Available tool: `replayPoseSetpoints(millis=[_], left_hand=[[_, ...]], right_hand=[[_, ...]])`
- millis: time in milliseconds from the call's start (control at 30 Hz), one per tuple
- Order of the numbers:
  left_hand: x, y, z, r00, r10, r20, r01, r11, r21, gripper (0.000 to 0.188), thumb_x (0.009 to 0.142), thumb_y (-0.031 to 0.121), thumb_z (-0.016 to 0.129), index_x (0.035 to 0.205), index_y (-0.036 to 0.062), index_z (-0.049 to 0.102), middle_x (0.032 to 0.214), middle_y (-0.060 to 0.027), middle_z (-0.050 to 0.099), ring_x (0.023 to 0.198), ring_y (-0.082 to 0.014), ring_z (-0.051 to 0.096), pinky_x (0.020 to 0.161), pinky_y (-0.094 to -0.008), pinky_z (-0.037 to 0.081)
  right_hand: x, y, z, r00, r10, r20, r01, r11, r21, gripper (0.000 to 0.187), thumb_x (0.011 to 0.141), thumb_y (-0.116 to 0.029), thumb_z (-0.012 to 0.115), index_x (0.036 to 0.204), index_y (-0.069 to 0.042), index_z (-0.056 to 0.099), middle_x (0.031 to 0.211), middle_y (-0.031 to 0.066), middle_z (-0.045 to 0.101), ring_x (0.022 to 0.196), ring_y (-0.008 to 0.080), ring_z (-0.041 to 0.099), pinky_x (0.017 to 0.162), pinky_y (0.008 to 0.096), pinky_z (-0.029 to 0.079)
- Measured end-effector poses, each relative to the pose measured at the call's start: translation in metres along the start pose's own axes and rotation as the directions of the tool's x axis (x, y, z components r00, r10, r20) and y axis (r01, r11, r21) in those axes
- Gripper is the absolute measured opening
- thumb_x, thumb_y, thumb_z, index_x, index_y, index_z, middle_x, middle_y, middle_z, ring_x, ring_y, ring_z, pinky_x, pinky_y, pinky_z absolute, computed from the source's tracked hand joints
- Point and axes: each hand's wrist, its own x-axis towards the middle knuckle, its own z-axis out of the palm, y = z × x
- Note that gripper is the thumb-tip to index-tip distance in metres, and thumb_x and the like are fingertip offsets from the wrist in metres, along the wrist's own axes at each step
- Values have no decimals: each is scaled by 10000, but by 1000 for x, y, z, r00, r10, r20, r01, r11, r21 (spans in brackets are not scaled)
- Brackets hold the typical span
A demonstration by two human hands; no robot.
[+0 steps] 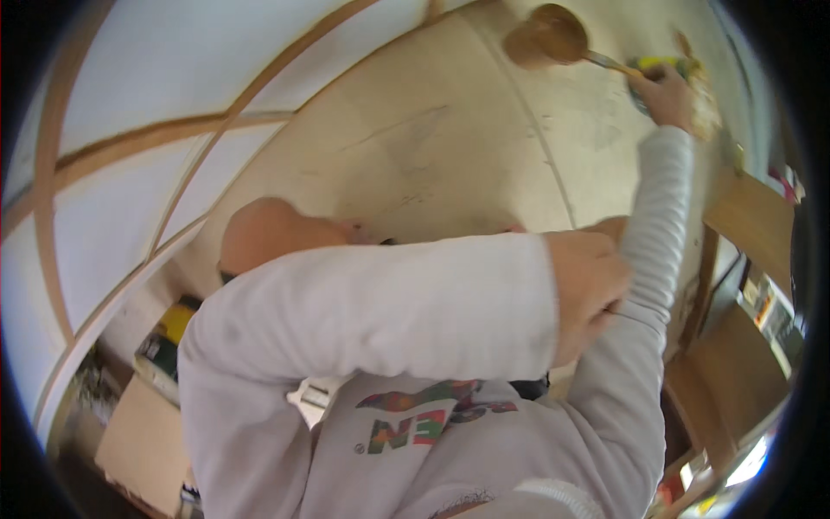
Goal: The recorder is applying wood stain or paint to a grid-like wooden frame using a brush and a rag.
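Note:
My right arm reaches to the far right in a pale grey sleeve. The right hand is closed round the thin handle of a tool with a round, reddish-brown head and a light metal neck; its exact kind is unclear. Beside that hand sits a yellow and green item, partly hidden by it. My left arm is folded across my chest. The left hand lies against my right sleeve with fingers curled, apparently gripping the cloth; its fingertips are mostly hidden.
My bent knees rise over the beige floor. White panels in a wooden frame run along the left. A cardboard box and a yellow and dark green package stand lower left. Brown wooden furniture is on the right.

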Motion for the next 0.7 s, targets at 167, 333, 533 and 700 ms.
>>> replayPoseSetpoints(millis=[167,333,533,700], left_hand=[[14,8,-8,945,-160,286,136,985,102,127,736,146,574,781,47,508,762,-118,528,720,-307,530,621,-367,440],[-8,22,-14,921,-112,372,4,960,280,152,738,180,556,810,51,518,821,-104,527,778,-274,539,651,-347,436],[-74,24,-18,967,51,249,-133,935,327,161,699,122,526,829,28,522,873,-88,523,823,-235,528,709,-335,416],[-148,5,-19,997,-54,-52,73,861,503,277,639,165,603,862,10,546,836,-121,560,716,-262,560,620,-355,445]], right_hand=[[-17,36,10,993,-49,109,76,963,-260,343,664,-167,618,994,-79,597,974,135,618,933,270,585,826,354,439],[-39,69,31,956,-99,277,22,963,269,322,735,-75,576,1053,-32,566,1003,111,616,942,216,585,832,314,438],[-92,-95,61,774,-539,333,69,594,801,308,791,-15,513,1098,-10,536,1013,102,596,930,172,576,832,283,433],[-103,-200,115,719,-517,465,117,748,653,281,792,-161,536,1066,-133,592,876,92,625,821,209,591,744,322,465]])
